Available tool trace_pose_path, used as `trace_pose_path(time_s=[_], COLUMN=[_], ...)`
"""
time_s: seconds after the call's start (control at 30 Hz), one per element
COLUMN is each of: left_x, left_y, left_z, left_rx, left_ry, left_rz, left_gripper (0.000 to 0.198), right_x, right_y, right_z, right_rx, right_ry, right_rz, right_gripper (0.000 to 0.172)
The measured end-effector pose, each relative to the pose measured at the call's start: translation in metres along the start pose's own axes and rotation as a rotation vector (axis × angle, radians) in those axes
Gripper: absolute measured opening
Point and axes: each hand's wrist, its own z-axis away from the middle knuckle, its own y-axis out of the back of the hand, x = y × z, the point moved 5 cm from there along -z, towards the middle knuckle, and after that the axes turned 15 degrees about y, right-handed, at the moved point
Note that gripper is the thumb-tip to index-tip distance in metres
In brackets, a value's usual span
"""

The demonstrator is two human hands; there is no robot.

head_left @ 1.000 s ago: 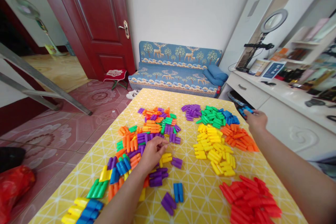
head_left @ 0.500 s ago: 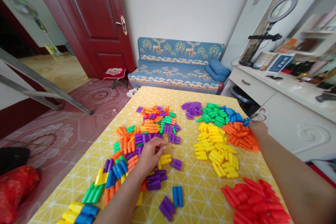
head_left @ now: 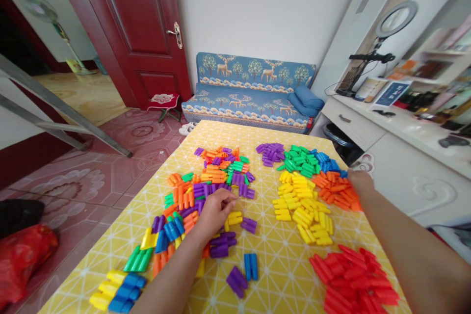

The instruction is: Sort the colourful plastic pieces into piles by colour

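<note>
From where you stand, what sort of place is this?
Probably a living room in a home: there's a blue patterned sofa, a dark-red door and a white drawer cabinet.

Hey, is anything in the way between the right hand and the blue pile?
Nothing visible is. The right hand is right beside the blue pile, at its right end. The orange pile lies on the near side, not across the gap. The fingertips are too hidden to see well.
</note>
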Motion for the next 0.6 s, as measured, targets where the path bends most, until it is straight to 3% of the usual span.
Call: trace_pose_path(time_s=[0.07,0.2,0.27,0.33,0.37,0.47,0.57,0.6], left_x=[0.000,0.001,0.001,0.001,0.002,0.002,0.002,0.002], left_y=[0.000,0.000,0.001,0.001,0.001,0.001,0.002,0.002], left_z=[0.000,0.001,0.002,0.002,0.002,0.002,0.002,0.003], left_rx=[0.001,0.003,0.004,0.007,0.009,0.004,0.005,0.010], left_ry=[0.003,0.004,0.010,0.009,0.005,-0.016,-0.034,-0.036], left_rz=[0.000,-0.010,-0.016,-0.030,-0.036,-0.039,-0.018,-0.012], left_gripper=[0.014,0.015,0.015,0.015,0.015,0.016,0.016,0.016], right_x=[-0.013,-0.069,-0.106,-0.145,-0.161,-0.179,-0.167,-0.160], right_y=[-0.007,-0.033,-0.044,-0.052,-0.055,-0.058,-0.058,-0.057], right_z=[0.002,0.024,0.054,0.098,0.125,0.204,0.266,0.281], right_rx=[0.065,0.144,0.080,-0.108,-0.260,-0.685,-1.040,-1.122], right_ry=[-0.028,0.013,0.070,0.202,0.264,0.392,0.536,0.599], right_rz=[-0.040,-0.234,-0.401,-0.780,-0.840,-0.710,-0.423,-0.317], right_gripper=[0.032,0.005,0.021,0.027,0.026,0.019,0.009,0.013])
